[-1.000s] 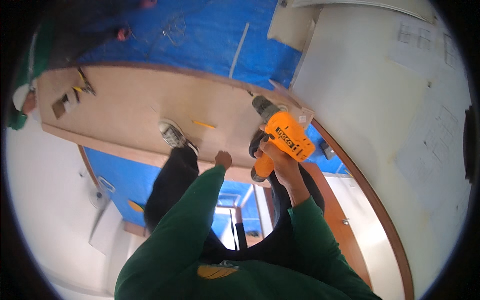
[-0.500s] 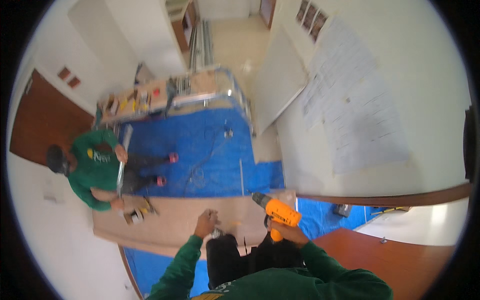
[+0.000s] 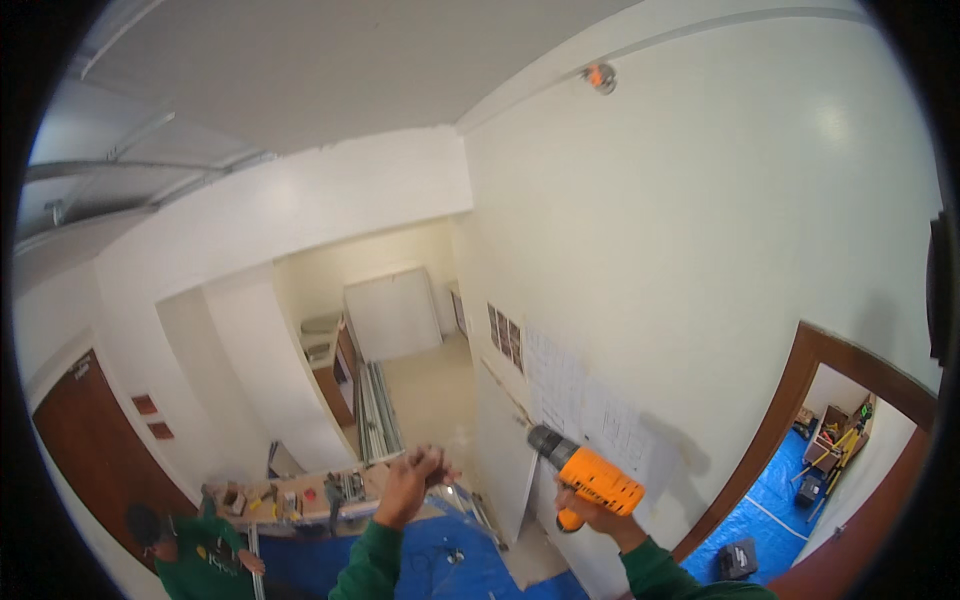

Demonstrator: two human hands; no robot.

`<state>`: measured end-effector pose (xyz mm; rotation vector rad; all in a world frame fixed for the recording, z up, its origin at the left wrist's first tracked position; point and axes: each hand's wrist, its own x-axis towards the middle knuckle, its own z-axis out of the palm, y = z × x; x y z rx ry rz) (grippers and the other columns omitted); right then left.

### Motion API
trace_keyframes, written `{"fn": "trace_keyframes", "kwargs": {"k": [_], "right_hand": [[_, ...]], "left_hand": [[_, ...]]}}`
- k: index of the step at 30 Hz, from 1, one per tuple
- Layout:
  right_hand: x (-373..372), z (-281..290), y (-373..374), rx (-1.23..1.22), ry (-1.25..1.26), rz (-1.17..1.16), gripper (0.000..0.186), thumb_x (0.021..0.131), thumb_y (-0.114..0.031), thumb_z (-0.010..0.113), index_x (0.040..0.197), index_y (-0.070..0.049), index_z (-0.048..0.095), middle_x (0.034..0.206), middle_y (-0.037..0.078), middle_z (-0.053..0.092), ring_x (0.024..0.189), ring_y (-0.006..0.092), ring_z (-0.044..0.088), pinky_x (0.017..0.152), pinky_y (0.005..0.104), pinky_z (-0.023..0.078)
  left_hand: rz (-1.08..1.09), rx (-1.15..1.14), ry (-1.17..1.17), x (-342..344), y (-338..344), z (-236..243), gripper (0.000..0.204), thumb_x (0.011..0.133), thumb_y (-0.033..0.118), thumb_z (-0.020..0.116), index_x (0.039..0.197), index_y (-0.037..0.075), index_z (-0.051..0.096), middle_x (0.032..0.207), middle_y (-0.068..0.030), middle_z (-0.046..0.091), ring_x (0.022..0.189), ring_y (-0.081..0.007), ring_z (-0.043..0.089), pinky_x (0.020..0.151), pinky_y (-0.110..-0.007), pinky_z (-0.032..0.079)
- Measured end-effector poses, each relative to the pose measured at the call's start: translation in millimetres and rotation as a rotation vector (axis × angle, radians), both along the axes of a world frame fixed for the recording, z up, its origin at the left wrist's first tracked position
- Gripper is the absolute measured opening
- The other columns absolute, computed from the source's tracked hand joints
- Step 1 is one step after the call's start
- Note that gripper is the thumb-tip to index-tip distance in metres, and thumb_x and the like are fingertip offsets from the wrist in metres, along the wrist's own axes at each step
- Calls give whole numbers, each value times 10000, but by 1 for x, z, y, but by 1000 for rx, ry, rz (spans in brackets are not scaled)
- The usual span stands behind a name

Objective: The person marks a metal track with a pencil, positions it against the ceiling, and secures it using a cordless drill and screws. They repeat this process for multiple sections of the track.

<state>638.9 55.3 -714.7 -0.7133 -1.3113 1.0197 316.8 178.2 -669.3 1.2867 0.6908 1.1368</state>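
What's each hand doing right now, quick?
Left hand: partly curled, raised; can't tell if it holds something small.
Right hand: closed, holding the orange drill.

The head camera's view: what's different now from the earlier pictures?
The view has swung up, from the board underfoot to the wall and ceiling. The left hand, low near the legs at first, has come up; whether it holds anything is unclear. The right hand still grips the orange drill.
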Motion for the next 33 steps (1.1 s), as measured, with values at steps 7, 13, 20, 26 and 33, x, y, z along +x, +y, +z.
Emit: {"fn": "trace_keyframes", "kwargs": {"k": [7, 13, 20, 26, 33], "right_hand": [[86, 146, 24, 439, 79, -216, 281, 974, -45, 690, 1247, -45, 620, 998, 44, 652, 864, 156, 677, 840, 386, 595], [115, 248, 27, 716, 121, -350, 273, 1017, -50, 668, 1279, -25, 595, 964, 36, 657, 871, 143, 655, 847, 338, 570], [103, 294, 30, 827, 250, -319, 221, 1012, -49, 653, 1231, -56, 627, 955, 34, 662, 841, 163, 698, 865, 380, 591], [65, 313, 25, 797, 344, -290, 221, 994, -77, 659, 1206, -33, 616, 903, 48, 654, 822, 169, 700, 834, 363, 593], [52, 320, 31, 707, 401, -232, 219, 985, -60, 656, 1193, -10, 609, 932, 67, 652, 818, 173, 685, 824, 373, 590]], "left_hand": [[11, 661, 195, 136, -3, 277, 491, 1088, 333, 622, 1316, -101, 648, 1052, -108, 713, 973, -170, 703, 940, -314, 570], [-162, 847, 51, 231, -34, 408, 513, 1090, 281, 621, 1386, -132, 548, 1140, -120, 668, 1085, -208, 698, 998, -310, 576], [-493, 844, -90, 286, -54, 468, 346, 1122, 197, 533, 1330, -77, 565, 1204, -121, 644, 1156, -255, 697, 1131, -360, 548], [-615, 694, -129, 280, -69, 474, 304, 1137, 178, 489, 1323, -55, 548, 1225, -148, 665, 1234, -314, 681, 1126, -381, 556], [-513, 623, -124, 266, -81, 470, 292, 1137, 176, 487, 1310, -50, 552, 1228, -189, 689, 1239, -319, 681, 1135, -373, 550]]}}
